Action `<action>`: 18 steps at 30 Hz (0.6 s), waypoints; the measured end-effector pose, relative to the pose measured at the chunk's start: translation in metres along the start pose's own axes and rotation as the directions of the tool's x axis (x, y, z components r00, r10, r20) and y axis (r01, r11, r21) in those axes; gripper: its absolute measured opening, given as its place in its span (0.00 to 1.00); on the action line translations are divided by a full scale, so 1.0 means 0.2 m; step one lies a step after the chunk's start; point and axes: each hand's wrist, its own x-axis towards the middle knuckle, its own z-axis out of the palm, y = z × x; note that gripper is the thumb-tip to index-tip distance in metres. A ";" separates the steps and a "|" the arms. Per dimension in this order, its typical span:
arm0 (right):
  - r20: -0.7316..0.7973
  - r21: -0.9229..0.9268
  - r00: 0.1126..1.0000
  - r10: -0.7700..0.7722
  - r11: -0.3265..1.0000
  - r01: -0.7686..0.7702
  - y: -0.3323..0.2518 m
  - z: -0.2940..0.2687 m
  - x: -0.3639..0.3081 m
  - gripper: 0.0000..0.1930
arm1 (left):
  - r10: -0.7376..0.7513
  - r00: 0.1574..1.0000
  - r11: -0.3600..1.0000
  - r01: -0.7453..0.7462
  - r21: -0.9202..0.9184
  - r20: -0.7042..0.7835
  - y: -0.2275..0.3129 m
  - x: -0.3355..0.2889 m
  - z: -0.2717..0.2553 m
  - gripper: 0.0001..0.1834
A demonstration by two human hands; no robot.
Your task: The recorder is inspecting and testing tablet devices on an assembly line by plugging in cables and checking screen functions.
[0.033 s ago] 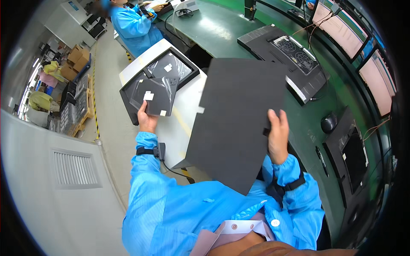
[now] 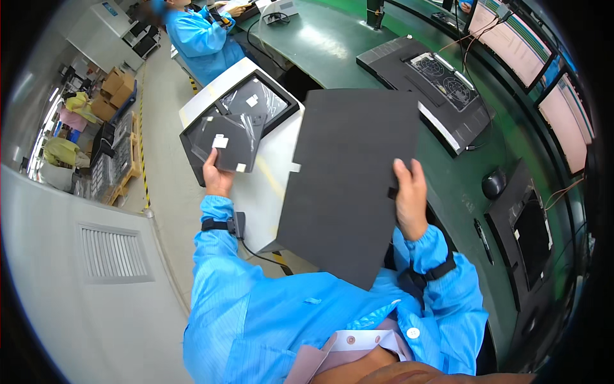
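My left hand (image 2: pixel 218 177) is closed on the lower edge of a dark tablet (image 2: pixel 240 137) in clear film, with white labels on its back. The tablet is held tilted over a black tray (image 2: pixel 194 168). Another film-wrapped tablet (image 2: pixel 261 105) lies in the tray's far compartment. My right hand (image 2: pixel 411 200) grips the right edge of a large flat black sheet (image 2: pixel 352 179), its fingers lying on the top face. The sheet is raised in front of me and hides part of the white surface (image 2: pixel 259 221) under the tray. A small white tab sticks out from its left edge.
To the right, a green workbench (image 2: pixel 457 214) bears a black fixture with round fan shapes (image 2: pixel 441 80), a mouse (image 2: pixel 493 184), a pen (image 2: pixel 483 241) and a black frame (image 2: pixel 532 237). Monitors (image 2: pixel 511 41) line its far side. A person in blue (image 2: pixel 201 41) works at upper left.
The black sheet and my right hand have shifted slightly left. My left hand and the tablet have also moved a little left. Both grips are the same.
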 end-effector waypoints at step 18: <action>0.540 -0.038 0.407 0.737 0.504 -0.863 0.72 0.39 0.02 0.28 | -0.311 0.949 0.932 0.315 0.183 -0.046 -0.10 -0.60 0.28 0.22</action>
